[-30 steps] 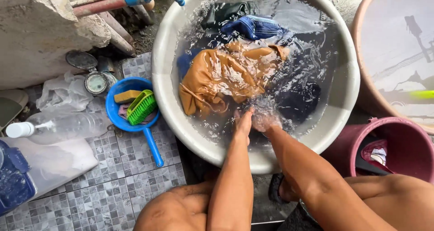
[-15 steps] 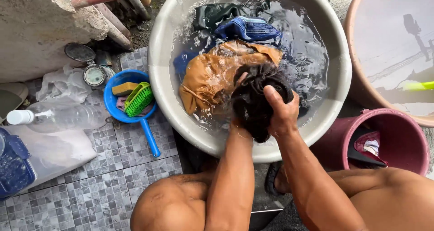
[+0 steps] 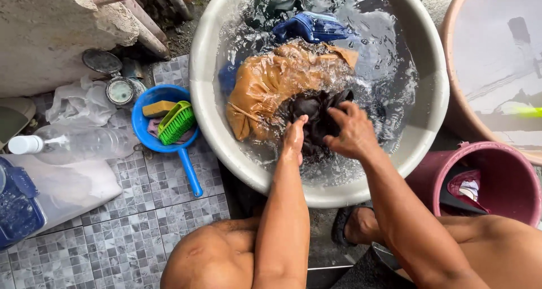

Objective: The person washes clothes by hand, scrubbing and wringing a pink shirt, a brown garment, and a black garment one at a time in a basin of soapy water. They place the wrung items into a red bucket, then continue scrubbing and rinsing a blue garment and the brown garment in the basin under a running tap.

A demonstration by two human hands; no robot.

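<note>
Dark wet cloth (image 3: 317, 113) is bunched between both hands in the grey basin (image 3: 429, 125): left hand (image 3: 294, 137) at seven o'clock pressing it, right hand (image 3: 353, 132) fingers clenched on it.

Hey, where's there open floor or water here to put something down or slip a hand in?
Bare tiled floor lies between the blue dipper's handle and the knee. Open water sits at the basin's right side. The basin's middle is crowded with clothes and both hands.

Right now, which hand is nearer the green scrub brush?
Left. The left hand presses the dark cloth in the basin, closer to the green scrub brush; the right hand lies farther away.
</note>
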